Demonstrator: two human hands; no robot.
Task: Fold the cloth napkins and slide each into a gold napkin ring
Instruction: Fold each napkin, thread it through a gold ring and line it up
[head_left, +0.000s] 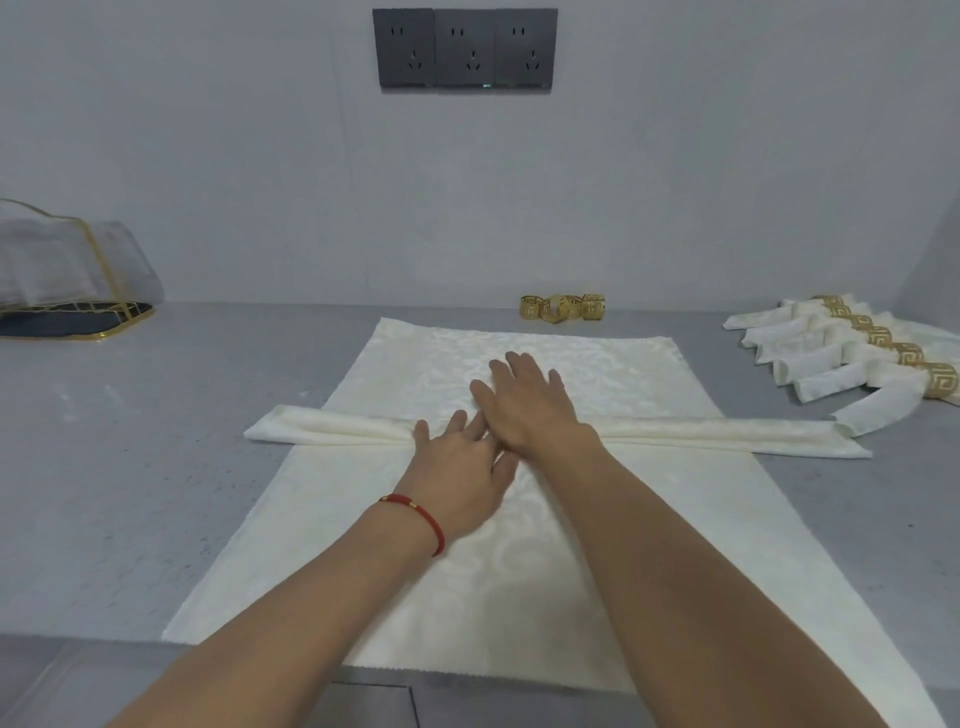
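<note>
A cream napkin folded into a long narrow strip (332, 427) lies crosswise on a flat, spread-out cream napkin (441, 571). My left hand (460, 470) and my right hand (530, 402) press flat on the strip's middle, fingers straight, the right partly over the left. Several loose gold napkin rings (563, 307) stand at the back of the counter near the wall. At the far right lie several folded napkins in gold rings (852, 353).
The grey counter (130, 441) runs to a grey wall with a dark socket panel (465, 48). At the back left stands a gold-framed clear holder with white cloth (57, 270). The spread napkin's near edge hangs over the counter's front edge.
</note>
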